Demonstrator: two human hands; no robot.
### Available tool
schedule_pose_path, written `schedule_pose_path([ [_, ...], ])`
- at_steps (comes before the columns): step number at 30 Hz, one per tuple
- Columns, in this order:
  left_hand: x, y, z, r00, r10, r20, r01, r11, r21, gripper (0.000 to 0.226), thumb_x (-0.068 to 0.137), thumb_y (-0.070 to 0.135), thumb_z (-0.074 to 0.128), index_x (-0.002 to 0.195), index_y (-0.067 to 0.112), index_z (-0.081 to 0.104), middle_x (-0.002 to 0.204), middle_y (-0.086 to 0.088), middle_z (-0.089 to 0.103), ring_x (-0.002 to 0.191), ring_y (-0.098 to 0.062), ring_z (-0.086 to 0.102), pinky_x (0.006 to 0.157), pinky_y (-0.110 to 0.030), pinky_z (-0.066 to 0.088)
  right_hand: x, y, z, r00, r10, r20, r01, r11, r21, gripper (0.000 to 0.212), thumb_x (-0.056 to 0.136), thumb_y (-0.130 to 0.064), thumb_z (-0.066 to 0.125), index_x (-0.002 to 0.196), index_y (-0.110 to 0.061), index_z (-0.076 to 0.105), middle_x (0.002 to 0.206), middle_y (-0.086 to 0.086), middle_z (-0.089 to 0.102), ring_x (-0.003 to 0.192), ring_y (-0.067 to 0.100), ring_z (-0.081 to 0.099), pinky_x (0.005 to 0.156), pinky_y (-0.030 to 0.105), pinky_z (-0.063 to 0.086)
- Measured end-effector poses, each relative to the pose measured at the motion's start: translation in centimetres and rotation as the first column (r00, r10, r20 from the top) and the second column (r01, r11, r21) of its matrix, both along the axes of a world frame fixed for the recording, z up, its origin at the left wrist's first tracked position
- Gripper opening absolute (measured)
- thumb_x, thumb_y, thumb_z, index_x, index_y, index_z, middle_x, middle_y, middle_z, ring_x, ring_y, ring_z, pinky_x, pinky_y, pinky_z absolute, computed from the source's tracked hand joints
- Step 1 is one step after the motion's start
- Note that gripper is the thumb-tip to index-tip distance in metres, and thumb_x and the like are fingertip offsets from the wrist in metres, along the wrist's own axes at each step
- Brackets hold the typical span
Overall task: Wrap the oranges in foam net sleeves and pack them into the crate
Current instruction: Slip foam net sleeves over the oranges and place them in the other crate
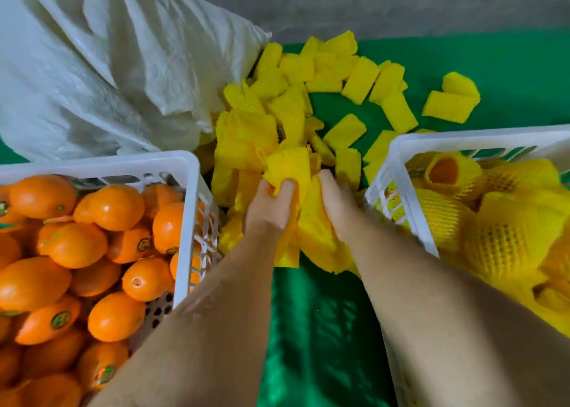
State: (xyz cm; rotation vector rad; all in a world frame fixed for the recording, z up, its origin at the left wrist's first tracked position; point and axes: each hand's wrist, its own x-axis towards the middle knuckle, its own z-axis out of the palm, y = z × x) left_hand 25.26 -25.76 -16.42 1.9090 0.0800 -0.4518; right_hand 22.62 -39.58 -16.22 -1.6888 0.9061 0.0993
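Note:
Between two white crates, my left hand [271,206] grips a yellow foam net sleeve [288,166], fingers curled into its lower edge. My right hand [337,203] reaches into the same heap of sleeves just to the right; its fingertips are buried in the foam, so its hold is hidden. The left crate [185,172] is full of bare oranges [114,206], some with round stickers. The right crate [398,147] holds several oranges wrapped in yellow net [453,172].
Loose yellow sleeves [345,132] are scattered over the green cloth [509,67] behind my hands, with one pair lying apart [450,101] at the back right. A large white plastic sack [101,67] lies at the back left, spilling sleeves.

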Motion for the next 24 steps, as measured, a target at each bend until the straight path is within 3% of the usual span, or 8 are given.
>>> schedule_pose_path([
  [3,-5.0,1.2,1.0,0.999,-0.028,-0.04,0.032,0.994,0.105,0.072,0.079,0.07,0.041,0.143,0.039,0.052,0.133,-0.002,0.064,0.129,-0.037,0.055,0.094,-0.04,0.035,-5.8,1.7,0.4,1.0,-0.024,-0.015,0.024,0.999,0.025,0.047,0.08,-0.066,0.036,0.089,-0.03,0.066,0.117,0.008,0.067,0.108,0.029,0.057,0.105,0.044,0.039],
  [5,-8.7,2.2,1.8,0.998,-0.014,-0.055,0.022,0.989,0.143,0.071,0.079,0.069,0.039,0.142,0.039,0.052,0.138,-0.004,0.064,0.128,-0.038,0.055,0.094,-0.04,0.034,-9.5,2.8,0.5,0.998,-0.062,-0.023,0.063,0.997,0.033,0.04,0.086,-0.061,0.042,0.086,-0.028,0.063,0.104,0.002,0.064,0.097,0.023,0.057,0.098,0.039,0.037],
  [8,-13.6,3.9,2.6,0.989,0.042,-0.144,-0.018,0.987,0.161,0.072,0.082,0.069,0.037,0.14,0.029,0.051,0.136,-0.012,0.063,0.124,-0.039,0.056,0.093,-0.041,0.036,-13.6,4.5,0.9,0.994,-0.025,-0.108,0.024,1.0,-0.005,0.054,0.084,-0.064,0.04,0.108,-0.025,0.067,0.119,0.009,0.064,0.122,0.033,0.055,0.111,0.048,0.037],
  [11,-16.0,5.1,4.1,0.971,0.078,-0.227,-0.049,0.99,0.131,0.062,0.1,0.059,0.044,0.147,0.019,0.044,0.141,-0.018,0.057,0.123,-0.039,0.053,0.104,-0.048,0.041,-15.9,6.4,2.3,0.999,0.016,-0.043,-0.02,0.996,-0.09,0.05,0.105,-0.052,0.031,0.125,-0.02,0.064,0.132,0.013,0.06,0.136,0.035,0.046,0.114,0.045,0.032],
  [14,-17.1,5.3,8.1,0.958,0.137,-0.252,-0.126,0.99,0.061,0.07,0.104,0.058,0.041,0.166,0.032,0.022,0.171,-0.013,0.019,0.15,-0.042,0.029,0.119,-0.056,0.029,-17.8,8.1,4.4,0.992,-0.057,0.109,0.071,0.99,-0.122,0.062,0.107,-0.059,0.028,0.159,-0.025,0.034,0.163,0.008,0.035,0.15,0.03,0.031,0.122,0.047,0.022],
  [18,-19.0,7.1,13.6,0.962,0.071,-0.263,-0.114,0.981,-0.155,0.078,0.1,0.075,0.034,0.165,0.049,-0.001,0.175,0.01,-0.015,0.163,-0.028,-0.005,0.128,-0.063,0.009,-20.6,10.3,6.3,0.945,-0.115,0.306,0.179,0.965,-0.19,0.081,0.097,-0.072,0.038,0.164,-0.034,0.012,0.172,-0.002,0.002,0.158,0.022,0.006,0.124,0.047,0.013],
  [21,-20.5,9.7,15.7,0.993,-0.029,-0.114,-0.002,0.965,-0.263,0.072,0.105,0.07,0.034,0.166,0.047,0.005,0.176,0.012,-0.005,0.163,-0.018,-0.001,0.13,-0.053,0.009,-22.0,12.7,7.0,0.908,-0.206,0.364,0.288,0.939,-0.187,0.082,0.098,-0.066,0.049,0.163,-0.031,0.012,0.171,-0.002,-0.004,0.156,0.029,0.01,0.121,0.049,0.02],
  [24,-22.7,12.2,15.8,0.988,-0.154,-0.029,0.14,0.95,-0.281,0.066,0.11,0.059,0.033,0.168,0.035,0.016,0.175,0.008,0.015,0.16,-0.017,0.017,0.119,-0.032,0.021,-22.3,15.9,8.0,0.871,-0.312,0.379,0.352,0.935,-0.038,0.085,0.09,-0.071,0.046,0.161,-0.037,0.016,0.171,-0.006,-0.002,0.155,0.028,0.013,0.121,0.052,0.025],
])
